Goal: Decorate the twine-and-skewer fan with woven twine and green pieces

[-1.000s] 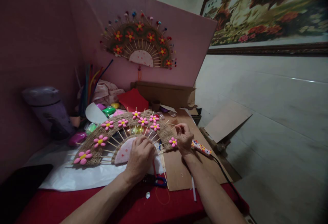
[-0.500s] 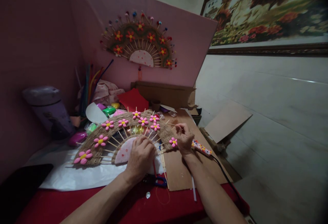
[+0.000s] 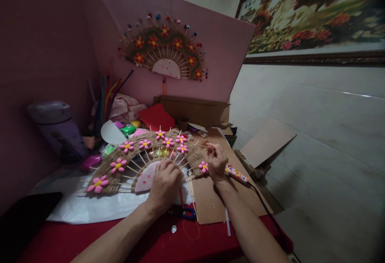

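Note:
A half-round fan of woven twine on thin wooden sticks lies in front of me, with pink, yellow-centred flowers on its band. My left hand is closed over the right part of its white, red-dotted base; the fingertips are hidden. At the fan's right side my right hand pinches a thin wooden stick that sticks out past the twine. Just beyond this hand lies a flower-patterned tool handle with a black cord, its front end hidden.
Blue-handled snips and a clear gem lie near the red cloth's front edge. A translucent stick is on the cardboard. Coloured clay packs are behind the fan. A finished-looking fan hangs on the pink board.
Almost nothing differs. Both hands keep their places, and the fan stays where it was.

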`<state>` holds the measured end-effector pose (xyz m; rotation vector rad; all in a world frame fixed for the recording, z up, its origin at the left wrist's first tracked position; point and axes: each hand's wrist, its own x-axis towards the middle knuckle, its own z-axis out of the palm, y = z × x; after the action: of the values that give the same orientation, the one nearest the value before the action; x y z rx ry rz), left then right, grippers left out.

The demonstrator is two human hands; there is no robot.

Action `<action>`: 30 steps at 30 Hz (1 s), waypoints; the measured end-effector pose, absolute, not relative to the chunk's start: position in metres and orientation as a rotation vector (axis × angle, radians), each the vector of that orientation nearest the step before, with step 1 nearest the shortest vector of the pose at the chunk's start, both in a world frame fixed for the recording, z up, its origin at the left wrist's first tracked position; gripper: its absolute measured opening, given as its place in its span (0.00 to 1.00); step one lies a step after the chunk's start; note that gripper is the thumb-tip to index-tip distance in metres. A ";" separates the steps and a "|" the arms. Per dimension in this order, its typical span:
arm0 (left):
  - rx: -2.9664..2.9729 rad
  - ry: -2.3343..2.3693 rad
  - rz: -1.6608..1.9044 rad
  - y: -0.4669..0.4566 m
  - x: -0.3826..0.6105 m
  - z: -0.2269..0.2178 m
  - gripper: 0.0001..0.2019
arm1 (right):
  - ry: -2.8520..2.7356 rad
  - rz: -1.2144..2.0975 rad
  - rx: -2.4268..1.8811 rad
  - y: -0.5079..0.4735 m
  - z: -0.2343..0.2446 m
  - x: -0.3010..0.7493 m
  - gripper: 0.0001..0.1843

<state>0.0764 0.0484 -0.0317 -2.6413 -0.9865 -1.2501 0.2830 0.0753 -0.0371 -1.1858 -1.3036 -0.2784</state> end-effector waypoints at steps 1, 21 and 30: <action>-2.643 -0.984 -1.249 0.048 0.076 -0.032 0.09 | -1.316 -0.279 -1.179 0.075 -0.037 0.283 0.12; -2.643 -0.992 -1.252 0.049 0.076 -0.033 0.09 | -1.315 -0.231 -1.207 0.074 -0.039 0.281 0.11; -2.632 -0.978 -1.270 0.049 0.077 -0.034 0.09 | -1.320 -0.287 -1.189 0.074 -0.038 0.283 0.11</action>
<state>0.0766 0.0492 -0.0337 -2.6323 -0.9784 -1.2705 0.2826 0.0742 -0.0377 -1.1892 -1.3204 -0.2867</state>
